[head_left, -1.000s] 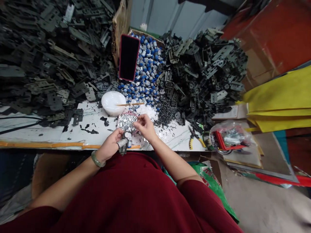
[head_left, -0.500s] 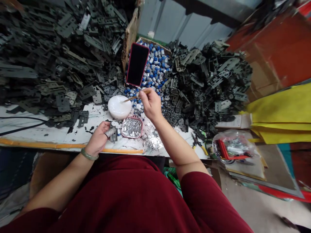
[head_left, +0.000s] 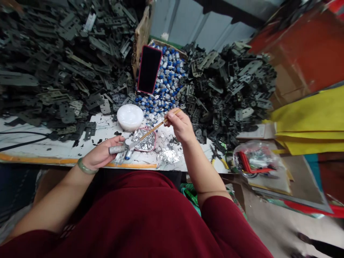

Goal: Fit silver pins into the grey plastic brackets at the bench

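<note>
My left hand (head_left: 100, 153) is closed around a small grey metal bracket (head_left: 121, 157) at the table's front edge. A blue-and-white cylinder (head_left: 128, 154) is set in the bracket. Along the thumb lies a mottled grey sleeve-like piece (head_left: 116, 149). My right hand (head_left: 181, 124) pinches a thin wooden stick (head_left: 153, 129), slanting down to the left; its tip is at the bracket, though exact contact is unclear. Between the hands sits a pink-rimmed tray (head_left: 155, 143) of small silver pins. Behind it stands a white bowl (head_left: 130, 117) with whitish contents.
Dark metal brackets (head_left: 80, 68) are heaped at the left, with another heap (head_left: 231, 79) at the right. A phone (head_left: 149, 70) leans before blue-and-white cylinders (head_left: 172, 71). Loose silver pins (head_left: 170, 156) lie in front. Pliers (head_left: 219, 157) and a plastic bag (head_left: 255, 159) are further right.
The stick's tip has left the white bowl and come down to the bracket. My right hand has shifted right and slightly toward me. My left hand has tilted the bracket.
</note>
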{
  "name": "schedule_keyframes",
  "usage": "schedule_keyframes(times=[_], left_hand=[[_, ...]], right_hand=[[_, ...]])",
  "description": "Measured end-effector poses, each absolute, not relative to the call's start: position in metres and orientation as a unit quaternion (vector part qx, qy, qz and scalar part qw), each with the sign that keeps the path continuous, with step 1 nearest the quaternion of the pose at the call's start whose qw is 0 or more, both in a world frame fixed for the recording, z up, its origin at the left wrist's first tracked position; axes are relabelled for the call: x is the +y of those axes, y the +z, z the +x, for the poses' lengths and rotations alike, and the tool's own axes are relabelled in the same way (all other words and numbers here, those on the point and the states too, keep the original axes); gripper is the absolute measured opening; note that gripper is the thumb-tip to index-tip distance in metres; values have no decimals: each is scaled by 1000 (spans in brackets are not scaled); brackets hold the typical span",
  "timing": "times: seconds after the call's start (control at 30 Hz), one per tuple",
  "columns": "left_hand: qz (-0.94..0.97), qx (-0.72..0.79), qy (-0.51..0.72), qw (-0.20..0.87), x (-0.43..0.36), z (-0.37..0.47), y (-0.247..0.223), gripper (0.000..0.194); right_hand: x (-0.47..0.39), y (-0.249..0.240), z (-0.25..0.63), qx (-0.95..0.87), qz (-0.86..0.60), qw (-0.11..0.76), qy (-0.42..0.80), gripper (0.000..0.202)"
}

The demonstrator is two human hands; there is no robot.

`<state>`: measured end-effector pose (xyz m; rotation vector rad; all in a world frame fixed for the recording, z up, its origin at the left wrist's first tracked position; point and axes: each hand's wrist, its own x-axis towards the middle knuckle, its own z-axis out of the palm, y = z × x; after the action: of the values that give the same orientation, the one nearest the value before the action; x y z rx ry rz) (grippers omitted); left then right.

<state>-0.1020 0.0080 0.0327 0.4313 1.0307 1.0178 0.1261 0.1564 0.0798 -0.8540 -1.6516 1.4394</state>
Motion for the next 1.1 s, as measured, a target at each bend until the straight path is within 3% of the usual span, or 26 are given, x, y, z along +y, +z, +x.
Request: schedule_keyframes(times=[0.17,0.27,0.37,0.5,0.67,0.9,1.1], left_hand=[[211,474,375,768,-3,-95,28,26],[212,468,361,778,-6,-83,27,27],[215,460,360,783,-7,-71,29,27],[211,450,369,785,-9,-67,27,25],[208,442,377,787,-7,-66,21,21],[199,443,381,787,-8,-49,26,30],[198,443,381,787,-12,-44,18,32]], right_hand=[[169,72,112,-629,-388,402,541,37],[175,55,89,-624,-466,408,476,24],[170,40,84,-662,-462,355,472,15],[154,30,148,-701,-568,279,330,12],[151,17,282,-527,-757,322,212,13],[164,-10,331,-415,-793,327,303,28],[156,-12,325,-429,-754,349,355,21]])
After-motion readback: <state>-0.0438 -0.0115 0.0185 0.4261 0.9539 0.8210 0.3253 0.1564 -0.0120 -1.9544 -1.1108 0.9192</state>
